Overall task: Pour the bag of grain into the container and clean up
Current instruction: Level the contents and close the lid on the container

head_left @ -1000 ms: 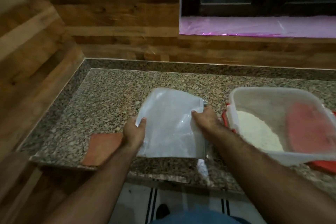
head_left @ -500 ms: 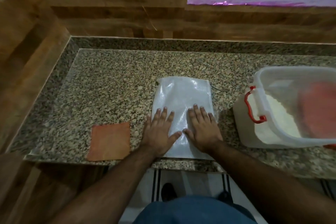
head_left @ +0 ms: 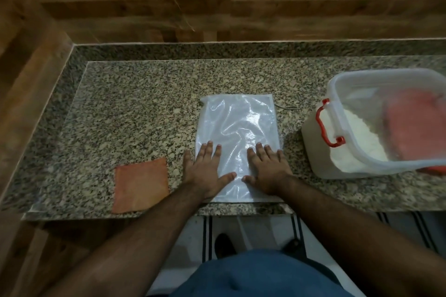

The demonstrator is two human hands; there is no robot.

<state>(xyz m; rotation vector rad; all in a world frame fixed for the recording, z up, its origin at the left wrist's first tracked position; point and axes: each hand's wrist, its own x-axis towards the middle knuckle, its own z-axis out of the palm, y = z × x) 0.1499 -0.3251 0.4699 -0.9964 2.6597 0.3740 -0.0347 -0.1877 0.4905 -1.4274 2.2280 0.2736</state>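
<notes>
Head: bag (head_left: 237, 128) flat, long axis pointing away.

arms: bare, 0 sleeves | lap: blue garment (head_left: 253, 275) (fabric unclear) | dark shoe (head_left: 223, 246)

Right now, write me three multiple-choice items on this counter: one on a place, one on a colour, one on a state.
1. Where does the orange cloth lie relative to the empty plastic bag?
A. to its left
B. on top of it
C. inside the container

2. What colour is the handle on the clear plastic container?
A. blue
B. red
C. green

3. How do the left hand and right hand meet the bag?
A. both pinch its top edge
B. one lifts it up
C. both press flat on it

Answers: 1 A, the cloth sits left on the granite counter; 2 B, the handle is red; 3 C, fingers lie straight on the flattened bag.
</notes>
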